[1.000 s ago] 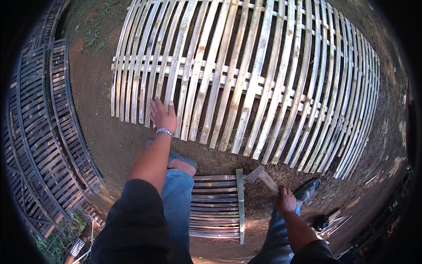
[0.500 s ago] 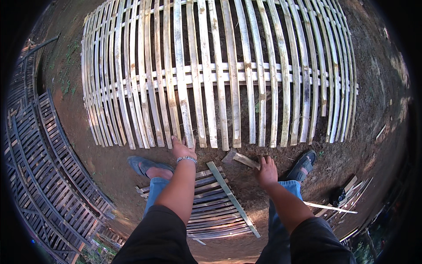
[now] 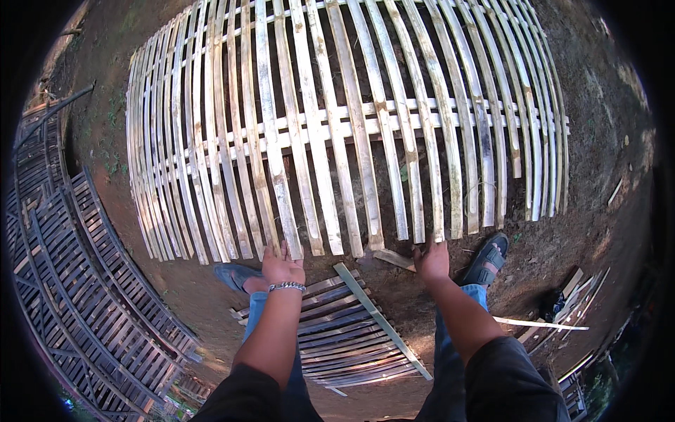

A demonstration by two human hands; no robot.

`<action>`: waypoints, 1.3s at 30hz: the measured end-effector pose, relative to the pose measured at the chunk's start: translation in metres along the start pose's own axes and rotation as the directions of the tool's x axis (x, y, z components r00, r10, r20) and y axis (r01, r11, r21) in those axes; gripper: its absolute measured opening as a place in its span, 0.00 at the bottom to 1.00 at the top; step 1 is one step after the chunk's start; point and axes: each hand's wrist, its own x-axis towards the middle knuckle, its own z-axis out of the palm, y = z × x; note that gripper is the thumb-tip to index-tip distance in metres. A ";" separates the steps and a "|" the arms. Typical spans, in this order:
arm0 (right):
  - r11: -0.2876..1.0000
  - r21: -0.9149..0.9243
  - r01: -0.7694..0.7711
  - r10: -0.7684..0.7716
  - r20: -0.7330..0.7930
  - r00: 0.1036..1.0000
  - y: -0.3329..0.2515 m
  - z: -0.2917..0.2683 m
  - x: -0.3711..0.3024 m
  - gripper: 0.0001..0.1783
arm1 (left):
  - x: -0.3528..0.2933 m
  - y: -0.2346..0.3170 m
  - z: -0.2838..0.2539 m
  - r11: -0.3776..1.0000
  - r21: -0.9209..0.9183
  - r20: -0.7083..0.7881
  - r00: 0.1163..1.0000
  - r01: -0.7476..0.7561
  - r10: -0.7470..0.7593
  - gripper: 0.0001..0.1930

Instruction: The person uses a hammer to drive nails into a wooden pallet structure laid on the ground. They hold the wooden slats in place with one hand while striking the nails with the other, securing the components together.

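A large panel of pale bamboo slats [image 3: 320, 162] lies across crosspieces in front of me. My left hand [image 3: 283, 269], with a chain bracelet at its wrist, is closed on the near end of a slat left of the middle. Right of the middle, my right hand [image 3: 431, 261] has its fingers curled at the near slat ends; its fingertips are partly hidden. A tool with a wooden handle [image 3: 394, 259] lies just left of my right hand, its handle reaching the hand's edge. The tool's head is mostly covered by the slats.
Between my sandalled feet [image 3: 489, 260] lies a smaller slatted panel [image 3: 344, 337] with a greenish batten [image 3: 383, 320] across it. Dark slatted panels [image 3: 91, 302] stand at the left. Loose strips [image 3: 541, 323] and offcuts lie on the soil at the right.
My right hand has moved from the tool's handle up to the slat ends. The panel's near edge sits lower in view, lower still on the left. My left hand stays at its slat.
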 end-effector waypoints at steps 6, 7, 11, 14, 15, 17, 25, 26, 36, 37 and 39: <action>0.998 -0.038 0.053 -0.055 -0.033 0.998 0.015 0.011 0.093 0.36 | -0.043 0.026 0.002 0.999 0.017 0.008 0.999 0.041 -0.042 0.23; 0.997 -0.060 0.051 -0.054 -0.050 0.997 0.021 0.011 0.107 0.36 | -0.045 0.028 -0.002 1.000 0.015 0.033 0.999 0.028 -0.028 0.24; 0.989 -0.148 -0.008 -0.005 -0.090 0.996 0.043 0.012 0.138 0.37 | -0.067 0.034 0.007 0.996 0.089 0.110 0.994 -0.006 -0.004 0.22; 0.980 -0.193 -0.044 0.026 -0.096 0.995 0.053 0.012 0.141 0.38 | -0.068 0.036 0.005 0.997 0.083 0.137 0.991 0.001 -0.012 0.20; 0.978 -0.206 -0.038 0.019 -0.096 0.995 0.054 0.014 0.143 0.38 | -0.070 0.037 0.005 0.998 0.069 0.140 0.990 -0.004 -0.006 0.20; 0.973 -0.229 -0.031 0.009 -0.095 0.995 0.053 0.019 0.146 0.38 | -0.073 0.038 0.003 0.999 0.036 0.162 0.987 -0.020 0.014 0.21; 0.950 -0.313 -0.007 -0.021 -0.086 0.996 0.037 0.029 0.126 0.40 | -0.078 0.039 0.003 0.998 -0.029 0.258 0.965 0.062 -0.052 0.25; 0.945 -0.328 -0.006 -0.023 -0.084 0.996 0.032 0.033 0.126 0.41 | -0.077 0.037 0.001 0.997 -0.052 0.269 0.962 0.059 -0.043 0.25; 0.929 -0.362 0.080 -0.101 -0.038 0.994 -0.025 0.061 0.126 0.43 | -0.068 0.035 -0.006 0.980 -0.133 0.309 0.946 0.145 -0.098 0.32; 0.930 -0.357 0.090 -0.109 -0.033 0.993 -0.030 0.065 0.124 0.43 | -0.068 0.034 -0.006 0.981 -0.128 0.313 0.945 0.145 -0.098 0.31; 0.924 -0.369 0.100 -0.116 -0.022 0.993 -0.041 0.074 0.124 0.44 | -0.061 0.031 -0.007 0.977 -0.138 0.308 0.944 0.165 -0.116 0.30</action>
